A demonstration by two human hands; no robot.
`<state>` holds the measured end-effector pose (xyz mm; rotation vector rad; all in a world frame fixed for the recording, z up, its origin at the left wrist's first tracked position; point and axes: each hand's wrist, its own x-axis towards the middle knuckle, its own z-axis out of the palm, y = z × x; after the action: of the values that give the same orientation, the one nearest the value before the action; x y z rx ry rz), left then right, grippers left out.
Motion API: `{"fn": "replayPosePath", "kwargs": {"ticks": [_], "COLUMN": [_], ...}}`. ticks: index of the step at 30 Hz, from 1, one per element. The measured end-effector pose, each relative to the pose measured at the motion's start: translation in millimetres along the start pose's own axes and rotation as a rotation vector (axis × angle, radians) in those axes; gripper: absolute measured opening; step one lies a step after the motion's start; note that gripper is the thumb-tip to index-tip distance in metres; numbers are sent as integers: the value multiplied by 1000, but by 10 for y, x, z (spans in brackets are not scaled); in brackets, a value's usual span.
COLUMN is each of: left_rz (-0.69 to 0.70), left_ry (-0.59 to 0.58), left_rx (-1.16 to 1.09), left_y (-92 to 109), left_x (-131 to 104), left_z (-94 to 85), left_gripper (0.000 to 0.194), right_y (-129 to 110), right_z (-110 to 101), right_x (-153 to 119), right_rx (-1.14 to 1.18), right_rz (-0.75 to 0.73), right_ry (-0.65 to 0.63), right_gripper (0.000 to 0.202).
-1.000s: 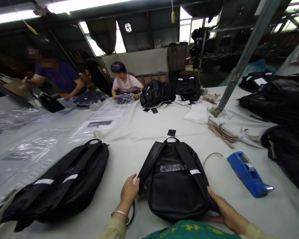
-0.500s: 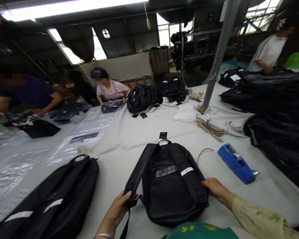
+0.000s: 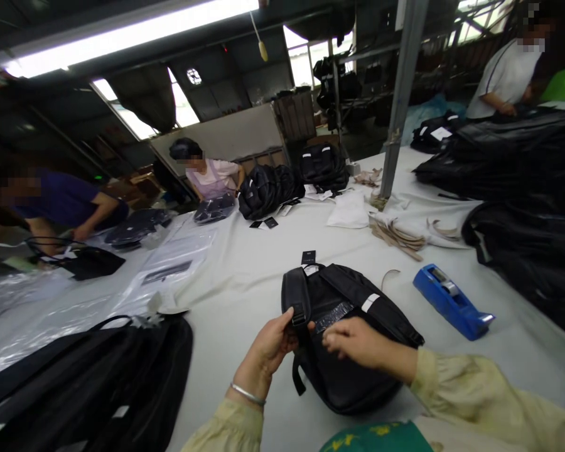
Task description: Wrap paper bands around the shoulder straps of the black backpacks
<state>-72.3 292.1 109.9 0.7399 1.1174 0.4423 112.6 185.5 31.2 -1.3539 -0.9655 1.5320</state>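
A black backpack (image 3: 358, 383) lies on the white-covered table before me, straps upward, its top pointing away. My left hand (image 3: 275, 342) grips its left shoulder strap (image 3: 295, 285), folded up near the buckle. Over the back panel is my right hand (image 3: 353, 342), its fingers curled close to the strap; whether they pinch anything is hidden. The right shoulder strap (image 3: 353, 285) carries a white band (image 3: 370, 302). A shiny plastic-wrapped strip (image 3: 334, 316) crosses the back panel. Beyond the top handle lies a black hang tag (image 3: 308, 257).
A blue tape dispenser (image 3: 452, 301) stands to the right. Black bags (image 3: 537, 251) are heaped at the right edge, and more backpacks (image 3: 136, 376) lie at the left. A metal post (image 3: 398, 119) rises from the table. Co-workers (image 3: 216, 176) stand across it.
My left hand has lifted the left strap and folded it inward. My right hand has left the backpack's right side and come over its middle. The backpack has turned slightly.
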Motion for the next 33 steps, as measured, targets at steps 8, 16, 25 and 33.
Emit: {"fn": "replayPosePath", "kwargs": {"ticks": [8, 16, 25, 33], "left_rz": [53, 30, 42, 106], "left_ry": [18, -22, -103, -105], "left_rx": [-5, -135, -214, -210], "left_y": [-154, -154, -257, -203], "left_x": [99, 79, 175, 222], "left_z": [151, 140, 30, -73], "left_gripper": [40, 38, 35, 31], "right_y": [-50, -91, -172, -231], "right_z": [505, 543, 671, 597], "right_x": [64, 80, 149, 203], "right_rx": [157, 434, 358, 151], "right_rz": [-51, -67, 7, -133], "right_ry": [-58, -13, 131, 119], "right_gripper": [25, 38, 38, 31]}}
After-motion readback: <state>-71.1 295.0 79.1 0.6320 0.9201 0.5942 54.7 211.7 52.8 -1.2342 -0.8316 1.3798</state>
